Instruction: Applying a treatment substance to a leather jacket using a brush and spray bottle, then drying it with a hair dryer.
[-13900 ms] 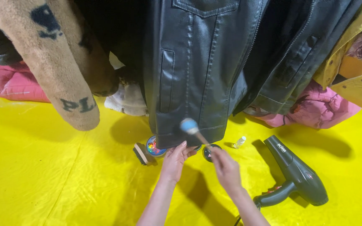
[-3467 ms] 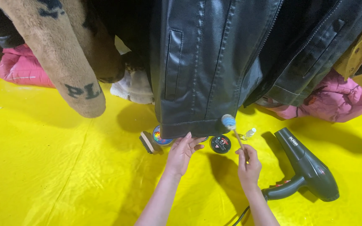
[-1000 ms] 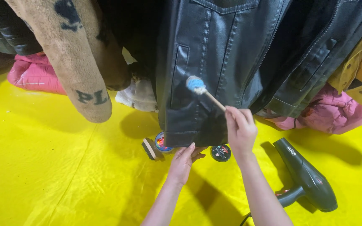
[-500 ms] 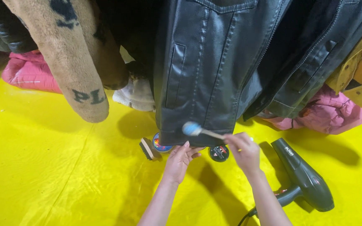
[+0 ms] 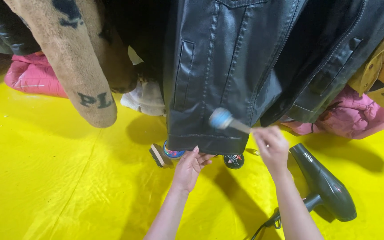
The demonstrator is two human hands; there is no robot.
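At frame centre, the jacket hem (image 5: 205,144) is pinched by the left hand (image 5: 187,166); the dauber (image 5: 222,119), gripped by the right hand (image 5: 270,144), could smear if the hem slips.

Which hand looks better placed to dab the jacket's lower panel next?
Right. The right hand holds the round-headed applicator with its head against the black leather jacket; the left hand is busy gripping the hem.

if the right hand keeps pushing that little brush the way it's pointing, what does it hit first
Most likely the black leather jacket. The right hand holds the brush angled up and left, and its blue head already overlaps the jacket's lower front panel. Depth is unclear from above, so it may already be touching.
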